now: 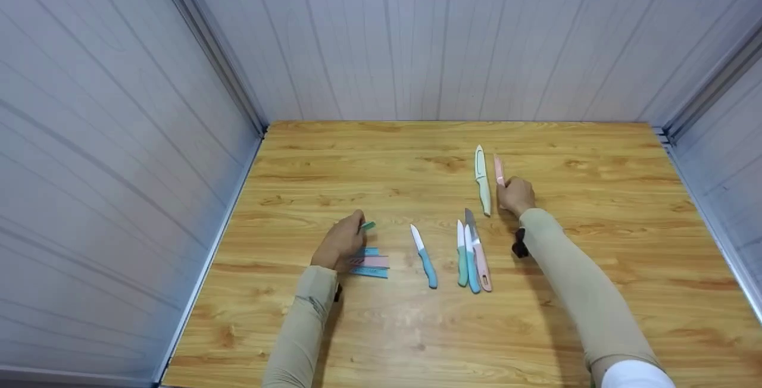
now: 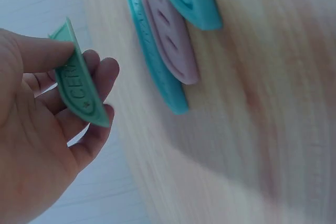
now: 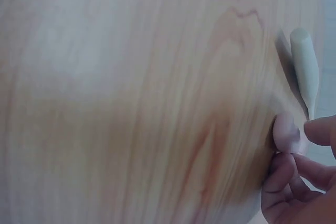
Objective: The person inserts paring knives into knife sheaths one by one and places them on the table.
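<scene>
My left hand [image 1: 342, 238] pinches a green blade sheath [image 2: 79, 85] with raised lettering, thumb on its face and fingers behind it, lifted off the table. Below that hand lie a pink sheath [image 1: 374, 262] and two blue sheaths [image 1: 370, 272], side by side. At the back right, my right hand [image 1: 517, 194] has its thumb and fingers around the handle of a pink knife [image 1: 499, 171]; the handle's rounded end shows in the right wrist view. Just left of it lies a cream knife [image 1: 484, 194] with its blade covered.
Between the hands a blue-handled knife [image 1: 427, 266] lies with its white blade bare. To its right, a green-handled knife [image 1: 462, 263], another blue-handled knife [image 1: 472, 266] and a pink-handled knife [image 1: 482, 266] with a grey blade lie close together, blades bare. Panel walls [image 1: 417, 43] border the wooden table [image 1: 405, 340].
</scene>
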Tool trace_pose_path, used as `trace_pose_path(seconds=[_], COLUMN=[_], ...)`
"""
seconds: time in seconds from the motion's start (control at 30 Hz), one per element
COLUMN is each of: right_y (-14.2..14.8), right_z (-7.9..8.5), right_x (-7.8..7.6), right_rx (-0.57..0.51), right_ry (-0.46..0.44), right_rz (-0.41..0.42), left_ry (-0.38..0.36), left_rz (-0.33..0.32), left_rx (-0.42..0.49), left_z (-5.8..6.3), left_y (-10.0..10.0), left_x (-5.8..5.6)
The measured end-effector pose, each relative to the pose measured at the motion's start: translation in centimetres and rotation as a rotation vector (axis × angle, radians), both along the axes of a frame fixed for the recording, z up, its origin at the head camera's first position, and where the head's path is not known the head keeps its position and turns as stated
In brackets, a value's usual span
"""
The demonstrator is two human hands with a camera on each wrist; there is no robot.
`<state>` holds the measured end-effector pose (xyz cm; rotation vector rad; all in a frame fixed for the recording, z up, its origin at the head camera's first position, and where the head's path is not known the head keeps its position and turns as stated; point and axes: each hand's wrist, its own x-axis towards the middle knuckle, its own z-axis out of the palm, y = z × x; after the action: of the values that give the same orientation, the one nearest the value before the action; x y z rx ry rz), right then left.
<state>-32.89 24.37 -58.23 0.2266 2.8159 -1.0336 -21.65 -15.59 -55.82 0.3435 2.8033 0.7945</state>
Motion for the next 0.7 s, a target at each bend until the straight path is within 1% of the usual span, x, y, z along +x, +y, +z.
trace_pose_path(seconds=[0.1,0.2,0.3,0.47,0.57,0.7], right_y=[0.0,-0.5,-1.2,-3.1,-4.3,-5.6], right_z=[0.2,0.6,1.2,1.6,1.7,1.8], right_x=[0.4,1.0,2.0,4.3,5.9,8.0], right_rx=[0.018,-0.015,-0.019,0.003,0.015,0.025], right_ry=[0.038,0.068,0.095,0.151,0.189,0.194], right_rz=[0.007,0.017,0.051,0.159,0.222,0.292], left_ry=[-0.014,-0.013,-0.002,0.011,0.006,-0.008], left_rz=[0.009,0.018,0.006,-0.024,-0.038,-0.049], left_rx=[0.019,0.028,0.026,0.031,0.047,0.047], left_z=[0.3,0.6,0.9,1.4,1.6,1.6], left_y=[0.3,0.6,0.9,1.6,1.9,2.1], left_x=[0.0,0.1,0.1,0.1,0.1,0.1])
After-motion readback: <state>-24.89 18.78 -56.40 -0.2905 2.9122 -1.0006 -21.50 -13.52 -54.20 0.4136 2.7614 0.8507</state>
